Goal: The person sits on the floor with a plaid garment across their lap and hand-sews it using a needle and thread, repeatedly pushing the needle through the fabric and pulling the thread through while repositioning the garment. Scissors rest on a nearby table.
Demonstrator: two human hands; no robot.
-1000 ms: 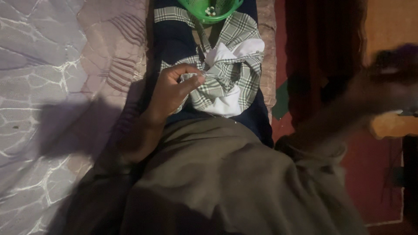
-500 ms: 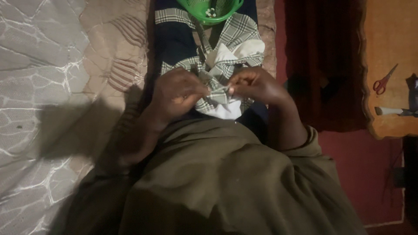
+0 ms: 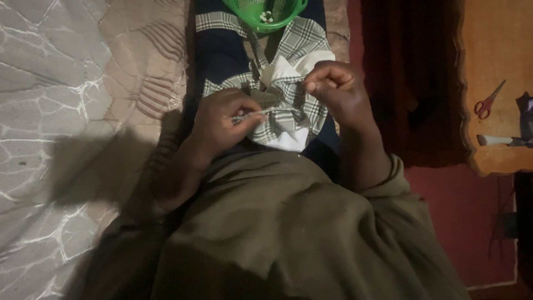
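Your left hand (image 3: pixel 222 125) is closed on a fold of the checked cloth (image 3: pixel 288 108) — thumb and fingers pinch the green-and-white fabric where it bunches up over a white lining. The cloth lies on your lap, on top of a dark navy fabric (image 3: pixel 222 53) that stretches away from you, with the olive garment (image 3: pixel 277 222) you wear just below it.

Your right hand (image 3: pixel 336 91) is raised just above the upper right edge of the cloth, its fingertips pressed together as if on something very thin — the pictures are too dim to show what, if anything, sits between them. The two hands are near each other, with the bunched cloth between them.

At the far end of the navy fabric stands a green plastic basket (image 3: pixel 288 11) with some small white bits inside. To your left lies a bed cover (image 3: pixel 66 100) with a pale, veined pattern. To your right, well apart from your hands, a wooden bench (image 3: pixel 499 50) carries red-handled scissors (image 3: pixel 487 103) and a white-handled tool (image 3: pixel 497 140) just below them.
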